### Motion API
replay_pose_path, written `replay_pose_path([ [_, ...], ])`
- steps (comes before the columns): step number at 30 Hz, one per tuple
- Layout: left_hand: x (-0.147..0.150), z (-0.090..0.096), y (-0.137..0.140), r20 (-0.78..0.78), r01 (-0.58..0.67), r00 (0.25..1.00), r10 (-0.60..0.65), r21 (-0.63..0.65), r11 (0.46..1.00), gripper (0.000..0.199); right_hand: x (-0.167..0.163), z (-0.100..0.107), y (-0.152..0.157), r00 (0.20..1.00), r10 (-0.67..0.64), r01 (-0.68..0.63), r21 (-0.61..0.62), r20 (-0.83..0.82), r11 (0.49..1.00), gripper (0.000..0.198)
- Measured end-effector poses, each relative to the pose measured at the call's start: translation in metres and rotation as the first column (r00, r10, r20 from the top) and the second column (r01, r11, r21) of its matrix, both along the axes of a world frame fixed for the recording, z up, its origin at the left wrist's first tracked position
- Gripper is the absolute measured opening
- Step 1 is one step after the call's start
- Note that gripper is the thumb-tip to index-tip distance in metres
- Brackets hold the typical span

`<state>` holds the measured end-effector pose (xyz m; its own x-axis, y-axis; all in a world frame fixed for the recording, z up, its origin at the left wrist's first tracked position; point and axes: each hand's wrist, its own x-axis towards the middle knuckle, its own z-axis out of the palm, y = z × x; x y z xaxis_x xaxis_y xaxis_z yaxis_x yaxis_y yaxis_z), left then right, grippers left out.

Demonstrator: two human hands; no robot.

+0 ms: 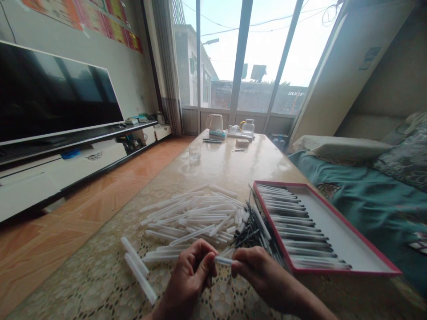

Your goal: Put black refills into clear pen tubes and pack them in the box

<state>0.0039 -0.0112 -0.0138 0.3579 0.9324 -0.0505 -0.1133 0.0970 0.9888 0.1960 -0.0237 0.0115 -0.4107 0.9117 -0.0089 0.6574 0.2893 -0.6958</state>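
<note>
A slim white pen barrel is held level between my two hands above the patterned tablecloth. My left hand pinches its left end between thumb and fingers. Closed around its other end is my right hand, which hides that tip. Just beyond my hands lies a loose heap of white pen barrels. Dark, thin pen parts are piled at the heap's right side. Two separate white tubes rest to the left of my left hand.
At right, a shallow red-rimmed box holds a row of white, dark-tipped pens. A clear glass, a pitcher and a small box stand farther along the table. A sofa flanks the right side, a television cabinet the left.
</note>
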Motion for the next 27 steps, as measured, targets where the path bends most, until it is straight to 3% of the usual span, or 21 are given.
replay_pose_path([
  [4, 0.004, -0.004, 0.003, 0.055, 0.024, 0.998, -0.022, -0.023, 0.999, 0.019, 0.002, 0.0, 0.001, 0.999, 0.032, -0.033, -0.035, -0.025, 0.999, 0.035],
  [8, 0.008, -0.008, 0.011, 0.103, -0.037, 0.994, 0.04, -0.039, 0.999, 0.033, 0.013, 0.0, 0.008, 0.996, -0.079, 0.069, 0.165, 0.052, 0.984, 0.032],
  [10, 0.008, -0.011, 0.014, 0.096, -0.096, 0.99, 0.098, -0.028, 0.995, 0.04, 0.028, 0.001, 0.016, 0.979, -0.203, 0.19, 0.282, 0.015, 0.94, 0.031],
  [13, 0.007, -0.014, 0.016, 0.103, -0.161, 0.981, 0.165, -0.044, 0.986, 0.033, 0.063, 0.002, 0.032, 0.884, -0.464, 0.446, 0.388, -0.053, 0.806, 0.032],
  [16, 0.007, -0.016, 0.016, 0.108, -0.161, 0.98, 0.166, -0.053, 0.986, 0.03, 0.098, -0.001, 0.044, 0.713, -0.674, 0.497, 0.538, 0.193, 0.68, 0.029],
  [18, 0.007, -0.014, 0.015, 0.097, -0.156, 0.982, 0.161, -0.05, 0.986, 0.03, 0.114, -0.005, 0.048, 0.626, -0.739, 0.502, 0.595, 0.251, 0.627, 0.026],
  [22, 0.006, -0.008, 0.014, 0.099, -0.172, 0.979, 0.178, -0.064, 0.983, 0.029, 0.122, -0.011, 0.049, 0.551, -0.775, 0.476, 0.647, 0.309, 0.596, 0.024],
  [27, 0.004, -0.002, 0.016, 0.093, -0.245, 0.962, 0.255, -0.105, 0.964, 0.029, 0.12, -0.022, 0.052, 0.556, -0.774, 0.451, 0.673, 0.302, 0.587, 0.024],
])
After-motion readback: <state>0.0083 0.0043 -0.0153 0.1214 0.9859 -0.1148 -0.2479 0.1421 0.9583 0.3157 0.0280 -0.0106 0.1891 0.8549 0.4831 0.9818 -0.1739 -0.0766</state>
